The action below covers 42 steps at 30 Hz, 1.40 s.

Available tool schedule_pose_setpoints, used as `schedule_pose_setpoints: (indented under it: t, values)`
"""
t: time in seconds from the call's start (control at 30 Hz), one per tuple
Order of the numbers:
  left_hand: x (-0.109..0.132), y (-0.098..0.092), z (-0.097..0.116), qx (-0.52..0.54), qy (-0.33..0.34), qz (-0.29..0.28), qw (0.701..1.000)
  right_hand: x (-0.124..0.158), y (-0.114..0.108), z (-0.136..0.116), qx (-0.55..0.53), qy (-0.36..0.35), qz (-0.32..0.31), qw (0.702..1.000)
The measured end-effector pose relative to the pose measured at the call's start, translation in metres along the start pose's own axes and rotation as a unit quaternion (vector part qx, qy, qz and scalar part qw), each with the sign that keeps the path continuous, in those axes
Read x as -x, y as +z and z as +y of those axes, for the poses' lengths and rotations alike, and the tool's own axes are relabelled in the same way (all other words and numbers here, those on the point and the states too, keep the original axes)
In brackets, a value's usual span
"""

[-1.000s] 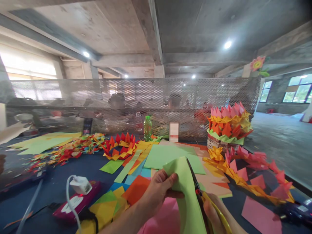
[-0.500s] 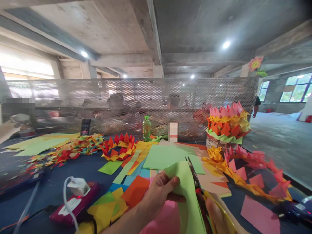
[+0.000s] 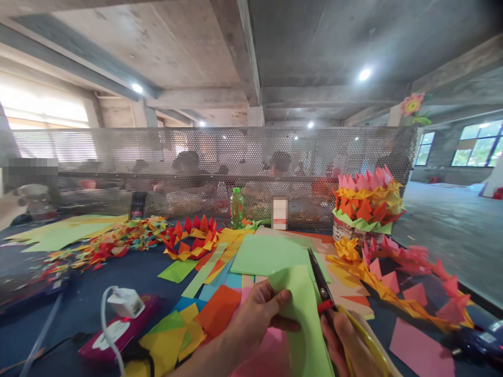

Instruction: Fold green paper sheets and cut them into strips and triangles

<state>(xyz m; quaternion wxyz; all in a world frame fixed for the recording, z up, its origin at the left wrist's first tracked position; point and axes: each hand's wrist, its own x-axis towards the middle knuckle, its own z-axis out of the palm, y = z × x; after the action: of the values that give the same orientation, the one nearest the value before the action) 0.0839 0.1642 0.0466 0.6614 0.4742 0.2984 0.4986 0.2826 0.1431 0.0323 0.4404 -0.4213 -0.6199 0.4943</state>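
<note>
A sheet of light green paper (image 3: 305,319) is pinched between the thumb and fingers of my left hand (image 3: 265,314). My right hand (image 3: 349,335) grips a pair of scissors (image 3: 323,285) with yellow handles and a red piece near the pivot. The scissor blades point up and away, beside the right edge of the green sheet, and look closed or nearly so. Beyond my hands lies a stack of pale green paper (image 3: 271,254). Pink paper (image 3: 265,353) and an orange sheet (image 3: 218,309) rest under and left of my left arm.
A purple power strip (image 3: 121,330) with a white charger sits at left. Paper scraps (image 3: 126,238) and a red-orange folded ring (image 3: 192,238) lie farther back. A green bottle (image 3: 237,208) stands by the mesh divider (image 3: 220,149). At right are a layered paper basket (image 3: 367,201) and a pink-yellow folded chain (image 3: 416,293).
The scissors have shifted slightly right, and their blades have tilted away from the green sheet's edge. My left hand keeps its pinch on the paper and has barely moved.
</note>
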Motion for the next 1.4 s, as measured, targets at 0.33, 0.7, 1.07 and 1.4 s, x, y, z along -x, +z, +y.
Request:
schedule_pose_setpoints:
  t: [0.33, 0.7, 1.07, 1.4]
  values:
    - [-0.015, -0.026, 0.022, 0.011, 0.000, 0.122, 0.993, -0.035, -0.015, -0.016, 0.117, -0.046, 0.033, 0.991]
    - [-0.022, -0.042, 0.031, 0.040, -0.017, 0.156, 0.987, -0.043, -0.021, -0.014, 0.646, 0.018, -0.023, 0.763]
    - [-0.016, -0.030, 0.025, -0.081, -0.034, 0.122, 0.989, -0.037, -0.020, -0.018, 0.510, -0.075, -0.026, 0.856]
    - [-0.011, -0.019, 0.016, -0.138, -0.049, 0.055, 0.988, -0.037, -0.005, -0.002, 0.091, 0.025, -0.142, 0.985]
